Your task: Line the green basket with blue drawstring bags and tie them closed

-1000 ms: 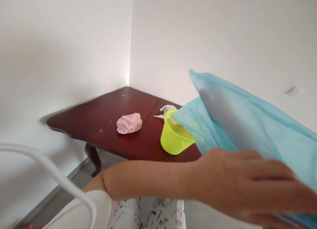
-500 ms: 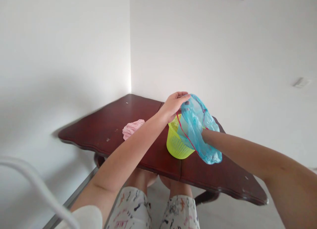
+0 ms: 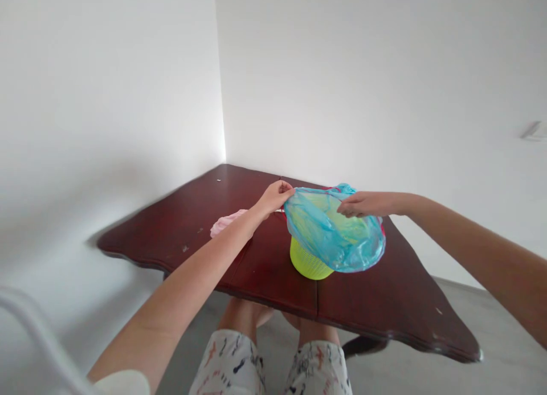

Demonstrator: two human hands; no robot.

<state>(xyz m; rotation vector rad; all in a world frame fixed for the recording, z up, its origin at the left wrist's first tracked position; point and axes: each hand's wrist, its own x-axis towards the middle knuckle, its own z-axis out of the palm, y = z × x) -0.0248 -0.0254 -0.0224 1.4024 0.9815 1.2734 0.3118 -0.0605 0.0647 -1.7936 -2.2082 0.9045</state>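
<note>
A blue plastic garbage bag (image 3: 329,249) with a red drawstring is draped over the mouth of a yellow-green perforated basket (image 3: 308,262). The basket's lower wall shows below the bag. At the bag's left edge, my left hand (image 3: 276,196) pinches the rim between thumb and fingers. My right hand (image 3: 365,204) is over the right part of the bag's mouth, palm side down, with its fingers curled together. Whether bag film lies between those fingers is hidden.
A dark red wooden table (image 3: 171,218) with a wavy edge stands in the corner against white walls. A crumpled pink cloth (image 3: 224,222) lies on it, partly behind my left forearm. A blurred white cable (image 3: 40,332) crosses the lower left.
My right hand has come up out of the bag. My left hand has moved left and down with the rim. The bag has spread wider over the basket's mouth.
</note>
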